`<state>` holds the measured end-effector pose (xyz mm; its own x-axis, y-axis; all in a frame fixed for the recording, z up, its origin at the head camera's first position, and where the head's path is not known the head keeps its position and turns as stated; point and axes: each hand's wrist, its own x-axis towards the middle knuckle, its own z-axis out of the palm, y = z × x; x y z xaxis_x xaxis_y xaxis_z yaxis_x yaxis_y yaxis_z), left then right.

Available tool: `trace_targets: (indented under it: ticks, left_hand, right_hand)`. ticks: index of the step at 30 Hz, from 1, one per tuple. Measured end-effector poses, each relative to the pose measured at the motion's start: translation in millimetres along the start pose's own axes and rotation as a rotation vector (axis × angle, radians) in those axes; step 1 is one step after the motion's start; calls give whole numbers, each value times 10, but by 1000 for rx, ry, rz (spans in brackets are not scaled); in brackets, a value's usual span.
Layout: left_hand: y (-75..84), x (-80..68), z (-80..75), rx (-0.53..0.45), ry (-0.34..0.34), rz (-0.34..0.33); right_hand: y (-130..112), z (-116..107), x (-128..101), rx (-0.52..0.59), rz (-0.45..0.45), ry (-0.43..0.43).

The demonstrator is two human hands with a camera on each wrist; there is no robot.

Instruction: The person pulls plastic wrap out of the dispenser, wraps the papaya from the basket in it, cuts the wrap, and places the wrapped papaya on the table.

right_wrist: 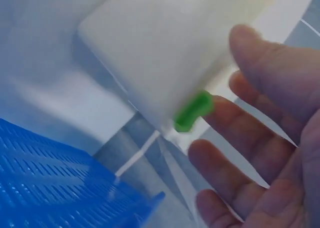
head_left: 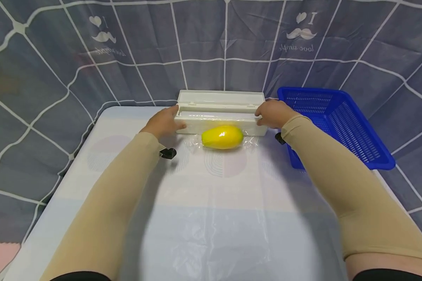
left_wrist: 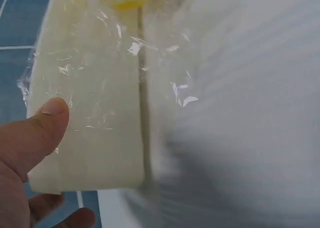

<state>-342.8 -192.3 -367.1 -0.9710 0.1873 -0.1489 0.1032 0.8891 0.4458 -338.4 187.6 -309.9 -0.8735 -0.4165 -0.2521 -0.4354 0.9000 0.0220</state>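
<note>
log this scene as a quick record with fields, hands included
container: white box, lid open at the back
fruit: one, yellow fruit, in front of the box
film: clear film over the box front and around the fruit
left hand: left hand grips the box's left end
right hand: right hand at the box's right end, fingers parted; firm contact unclear
small part: green piece by that end
basket: blue basket, right side of table
backdrop: grey gridded curtain
</note>
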Motion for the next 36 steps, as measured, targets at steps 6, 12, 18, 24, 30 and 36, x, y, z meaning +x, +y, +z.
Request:
trace_targets:
  ticks: [6, 12, 18, 24, 30, 36]
  left_hand:
    - [90, -14, 4, -7, 82, 80]
    - [162, -83, 80, -46, 178, 159]
    - [103, -115, 101, -126, 121, 168]
    - [14, -142, 114, -190, 59, 161]
    - [-14, -199, 135, -239, -17, 208]
    - [-32, -258, 147, -248, -113, 289]
  right_hand:
    - [-6, 107, 72, 13, 19, 65]
    - [-24, 173, 69, 35, 37, 117]
    - [-60, 236, 18, 9, 25, 202]
    - [-55, 255, -24, 37, -28, 242]
    - [-86, 265, -91, 126, -50, 200]
    - [-141, 286, -181, 139, -56, 184]
